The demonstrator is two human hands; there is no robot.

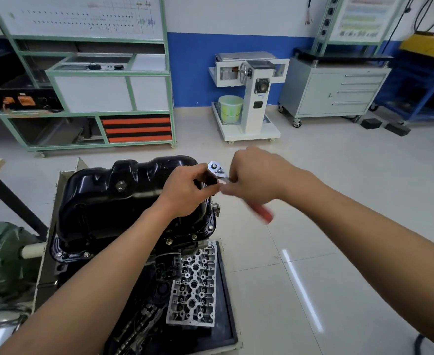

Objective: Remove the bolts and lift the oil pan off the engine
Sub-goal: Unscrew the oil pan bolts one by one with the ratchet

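The black, glossy oil pan (pixel 123 201) sits in the centre-left of the frame, bottom side up on the engine (pixel 164 272), its flange flat against the block. Several bolts (pixel 169 241) show along the near edge of the flange, seated in their holes.

Over the pan's right edge a ratchet wrench (pixel 216 169) is held by both hands. Its chrome head faces up. A thin bar drops from it toward the flange on the right, but where it ends is hidden. The left hand (pixel 185 190) comes in from the lower left. Its grip is curled round the dark stem just below the ratchet head. The right hand (pixel 257 175) comes in from the lower right, its grip wrapped round the handle close to the head. This hand and the handle's red end, which juts out below it, are blurred.

Below the pan, toward the bottom centre, a bare aluminium cylinder head (pixel 195 285) lies on a dark tray (pixel 227 303), just beside the engine.

Across the pale tiled floor (pixel 313 201), a grey tool cabinet (pixel 339 93) on castors stands at the upper right, and a light green bucket (pixel 230 108) at top centre.
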